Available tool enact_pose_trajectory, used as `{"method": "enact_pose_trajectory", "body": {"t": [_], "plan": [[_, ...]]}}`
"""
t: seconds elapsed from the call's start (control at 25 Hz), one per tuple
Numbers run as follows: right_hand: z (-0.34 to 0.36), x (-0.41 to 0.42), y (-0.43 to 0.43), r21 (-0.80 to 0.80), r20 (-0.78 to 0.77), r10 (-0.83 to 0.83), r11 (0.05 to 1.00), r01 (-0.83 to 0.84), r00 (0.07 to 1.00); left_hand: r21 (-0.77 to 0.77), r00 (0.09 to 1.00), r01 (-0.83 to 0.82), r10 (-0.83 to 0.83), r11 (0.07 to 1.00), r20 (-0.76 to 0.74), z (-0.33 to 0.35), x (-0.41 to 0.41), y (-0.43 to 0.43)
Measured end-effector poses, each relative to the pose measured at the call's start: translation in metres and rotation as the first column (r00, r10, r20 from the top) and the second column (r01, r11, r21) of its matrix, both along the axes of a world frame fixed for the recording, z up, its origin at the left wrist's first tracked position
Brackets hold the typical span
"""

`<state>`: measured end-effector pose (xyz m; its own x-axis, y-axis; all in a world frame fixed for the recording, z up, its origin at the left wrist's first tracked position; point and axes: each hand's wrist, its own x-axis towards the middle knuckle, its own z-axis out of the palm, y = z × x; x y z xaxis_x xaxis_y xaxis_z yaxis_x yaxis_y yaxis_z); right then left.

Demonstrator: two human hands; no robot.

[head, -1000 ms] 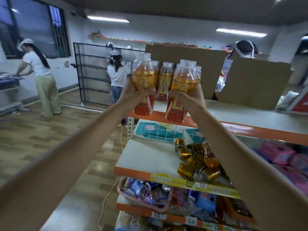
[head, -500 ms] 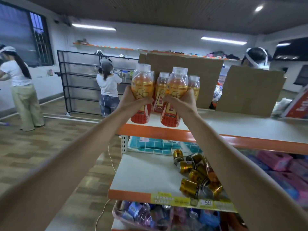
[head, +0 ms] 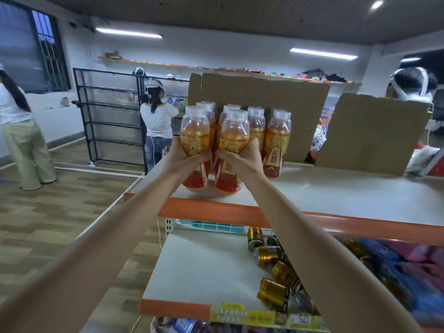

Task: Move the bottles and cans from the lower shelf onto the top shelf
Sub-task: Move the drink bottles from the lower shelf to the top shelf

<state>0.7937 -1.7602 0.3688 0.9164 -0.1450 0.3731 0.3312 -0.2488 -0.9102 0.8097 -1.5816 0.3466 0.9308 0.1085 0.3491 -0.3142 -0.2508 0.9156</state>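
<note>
1. Left hand: fingers curled round the waist of the left bottle, gripping it upright.
2. Right hand: fingers wrapped round the waist of the right bottle, also upright. The two hands touch between the bottles.
3. Both held bottles: clear plastic, orange drink, red-and-gold labels, clear caps. They stand side by side with their bases at the surface of the top shelf, near its orange front edge at the left end. Whether the bases bear fully on it cannot be told.
4. Standing bottles: same kind, grouped upright on the top shelf just behind the held pair, in front of a cardboard sheet.
5. Second cardboard sheet: upright on the top shelf, further right.
6. Lower shelf: white board, orange edge, a yellow price strip on the front.
7. Gold cans: a cluster on the right part of the lower shelf, most lying on their sides.
8. Background: a black wire rack on the wooden floor, with a person in a white top facing it; another person at far left.
</note>
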Motion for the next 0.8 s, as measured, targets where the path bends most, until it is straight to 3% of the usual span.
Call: {"method": "enact_pose_trajectory", "body": {"t": [0.24, 0.48, 0.8], "plan": [[-0.008, 0.02, 0.004, -0.027, 0.053, -0.004, 1.0, 0.005, 0.999, -0.004, 0.999, 0.023, -0.023, 1.0, 0.024, -0.005, 0.033, -0.005], [-0.02, 0.022, 0.005, -0.063, 0.134, -0.006, 0.998, 0.015, 0.991, 0.001, 0.998, -0.006, 0.006, 1.0, 0.057, -0.004, 0.014, -0.011], [-0.025, 0.015, 0.005, -0.25, 0.2, -0.093, 0.958, 0.143, 0.975, 0.152, 0.989, -0.148, 0.144, 0.977, 0.036, -0.01, 0.022, -0.008]]}}
